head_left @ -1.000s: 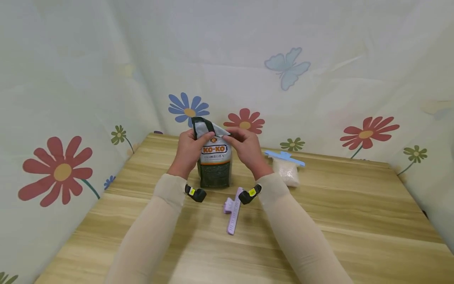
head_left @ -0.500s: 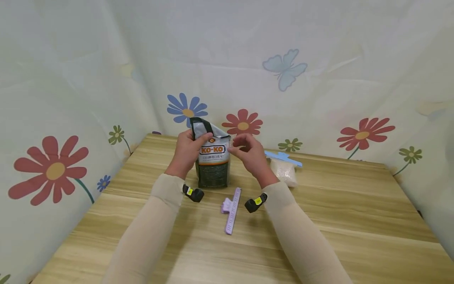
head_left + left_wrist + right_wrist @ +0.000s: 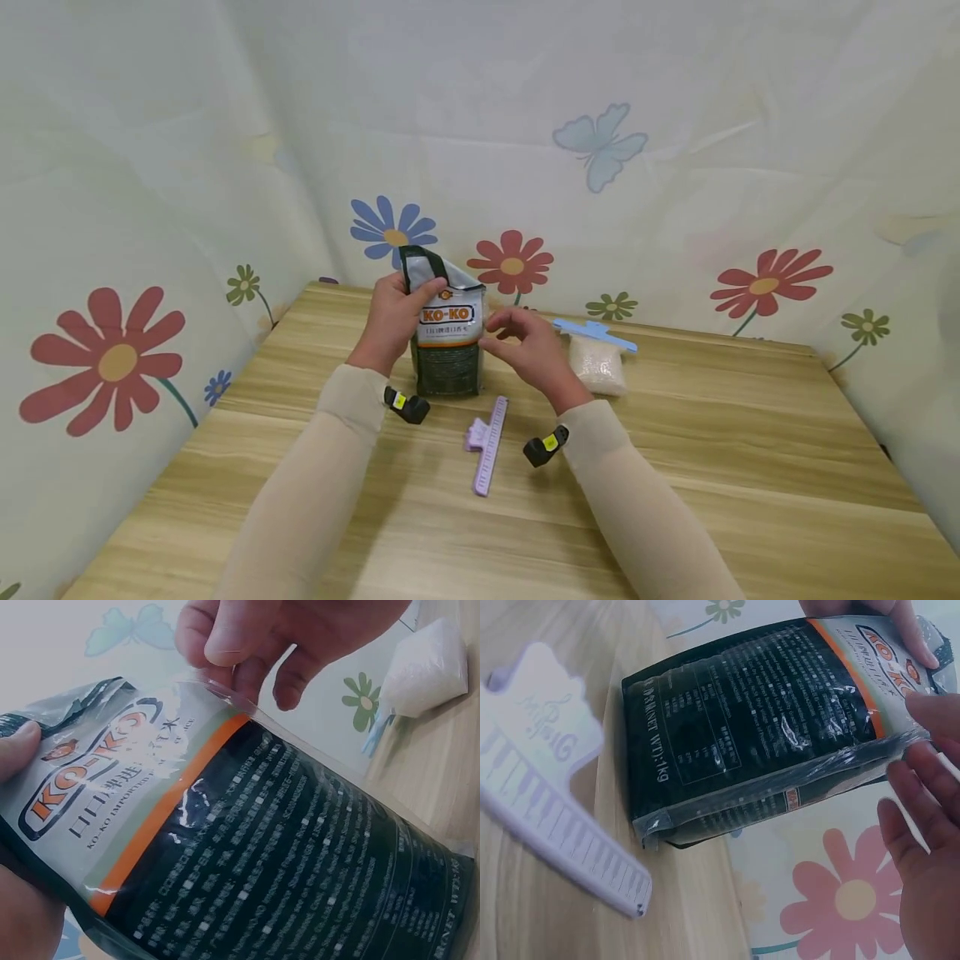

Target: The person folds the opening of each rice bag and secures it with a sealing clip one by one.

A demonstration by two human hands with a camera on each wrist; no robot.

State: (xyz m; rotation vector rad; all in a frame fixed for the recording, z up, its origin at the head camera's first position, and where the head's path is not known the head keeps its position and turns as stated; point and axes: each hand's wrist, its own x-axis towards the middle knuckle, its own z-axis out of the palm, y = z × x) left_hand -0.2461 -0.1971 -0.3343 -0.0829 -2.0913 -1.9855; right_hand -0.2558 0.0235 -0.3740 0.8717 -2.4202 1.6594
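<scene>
A dark green and silver KO-KO rice bag stands upright on the wooden table. My left hand grips its folded top left corner, thumb on the front. In the left wrist view that thumb presses the bag by the logo. My right hand hangs beside the bag's right edge with loosely curled fingers and holds nothing. In the right wrist view its fingers lie just off the bag's sealed side seam. A purple sealing clip lies on the table in front of the bag.
A small clear bag of white grains, closed with a blue clip, stands to the right of the rice bag. Flower-printed cloth walls enclose the table at the back and on both sides.
My right hand has let go of the bag's top and dropped down and back to its right side. The left hand keeps its hold on the top corner.
</scene>
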